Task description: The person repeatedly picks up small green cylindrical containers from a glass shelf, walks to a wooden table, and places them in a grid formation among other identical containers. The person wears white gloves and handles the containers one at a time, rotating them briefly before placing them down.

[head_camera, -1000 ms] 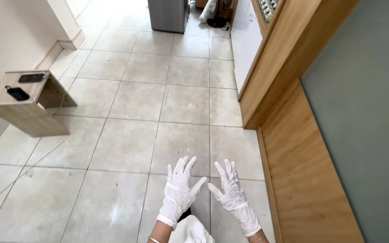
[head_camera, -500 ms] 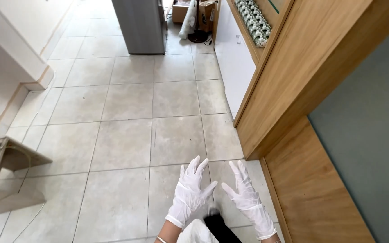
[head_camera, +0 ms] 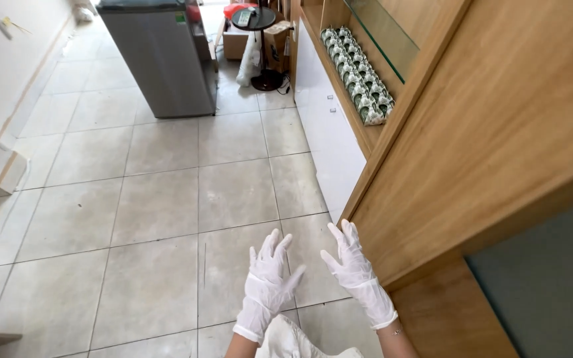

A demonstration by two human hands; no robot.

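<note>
Two gloved hands were at the bottom centre of the frame, both raised with palms facing down and forward. The left hand (head_camera: 268, 284) had its fingers spread wide and held nothing. The right hand (head_camera: 356, 275) had its fingers also apart, a little less, and it was empty too.

The nearest thing was the wooden cabinet (head_camera: 492, 132), which filled the right side of the frame. Its edge ran as a long slanted line from the lower centre up to the upper right. The right hand was just beside this edge, maybe touching it; I could not tell. The left hand was farther from it, over the tiled floor (head_camera: 160, 205).

At the bottom edge, between the two arms, one white cloth (head_camera: 293, 338) was seen, only in part.

Higher, on one open shelf (head_camera: 366, 136) at the upper centre, small green-and-white packs (head_camera: 358, 83) stood in two rows; the number was too small to count well. One grey fridge (head_camera: 160, 56) stood at the upper left, and one round dark table (head_camera: 254, 20) was behind it, near a cardboard box (head_camera: 235, 43).
</note>
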